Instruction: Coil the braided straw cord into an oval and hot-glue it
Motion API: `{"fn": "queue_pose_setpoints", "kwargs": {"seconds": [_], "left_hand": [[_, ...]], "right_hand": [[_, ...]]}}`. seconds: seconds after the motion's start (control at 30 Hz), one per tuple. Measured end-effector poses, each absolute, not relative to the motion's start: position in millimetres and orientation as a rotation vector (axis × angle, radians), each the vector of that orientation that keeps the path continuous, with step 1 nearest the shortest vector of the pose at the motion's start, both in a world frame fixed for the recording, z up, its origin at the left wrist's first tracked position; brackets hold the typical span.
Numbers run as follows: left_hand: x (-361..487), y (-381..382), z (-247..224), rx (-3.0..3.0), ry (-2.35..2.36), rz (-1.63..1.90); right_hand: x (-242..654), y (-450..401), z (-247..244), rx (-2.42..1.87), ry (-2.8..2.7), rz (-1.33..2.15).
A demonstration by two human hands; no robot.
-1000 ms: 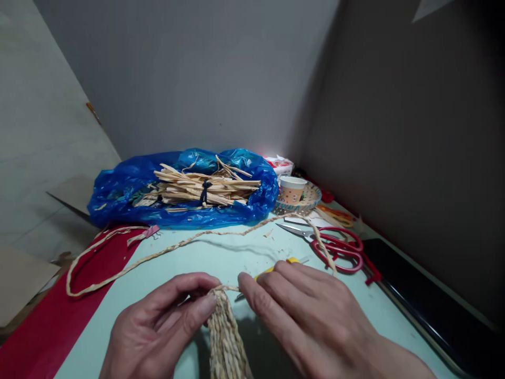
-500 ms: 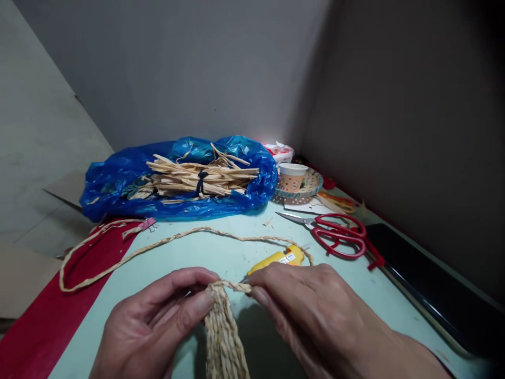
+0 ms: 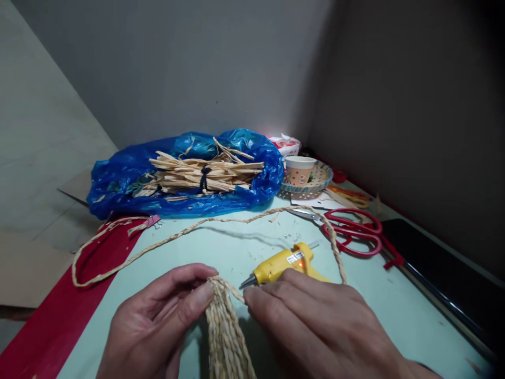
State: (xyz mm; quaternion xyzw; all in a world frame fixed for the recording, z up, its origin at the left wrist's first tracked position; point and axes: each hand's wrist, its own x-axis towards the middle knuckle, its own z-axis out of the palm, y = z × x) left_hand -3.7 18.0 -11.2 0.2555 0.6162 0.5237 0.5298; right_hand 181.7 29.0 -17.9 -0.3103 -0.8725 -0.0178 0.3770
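Observation:
Between thumb and fingers, my left hand [image 3: 158, 321] pinches the top end of a flat strip of pale twisted cords [image 3: 228, 337] lying side by side. A single twisted straw cord [image 3: 232, 289] runs from that end to my right hand [image 3: 311, 321], whose fingers are closed on it. The same cord's long loop [image 3: 185, 231] arches over the table from behind my right hand to the far left. Just beyond my right hand lies a yellow glue gun [image 3: 282, 263], its metal nozzle pointing left and a small orange light showing. My right fingertips are partly hidden.
At the back, a blue plastic bag [image 3: 114, 181] holds a tied bundle of dry straw [image 3: 224, 173]. A pink binder clip [image 3: 152, 221] grips the cord's left end. Red-handled scissors [image 3: 351, 231], a paper cup [image 3: 300, 171] in a woven basket [image 3: 323, 179] and a black phone-like slab [image 3: 430, 279] stand right.
My right hand has moved slightly down, pulling the cord downward from the strip's end. The loop's right part has risen off the table, and more of the glue gun shows. The view shifted slightly.

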Motion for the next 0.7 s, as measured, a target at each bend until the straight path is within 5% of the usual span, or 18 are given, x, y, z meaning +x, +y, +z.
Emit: {"fn": "queue_pose_setpoints", "kwargs": {"seconds": [0.7], "left_hand": [[1.2, 18.1, -16.0, 0.607, 1.433, 1.329]], "right_hand": [[168.0, 25.1, -31.6, -0.778, -2.233, -0.274]]}}
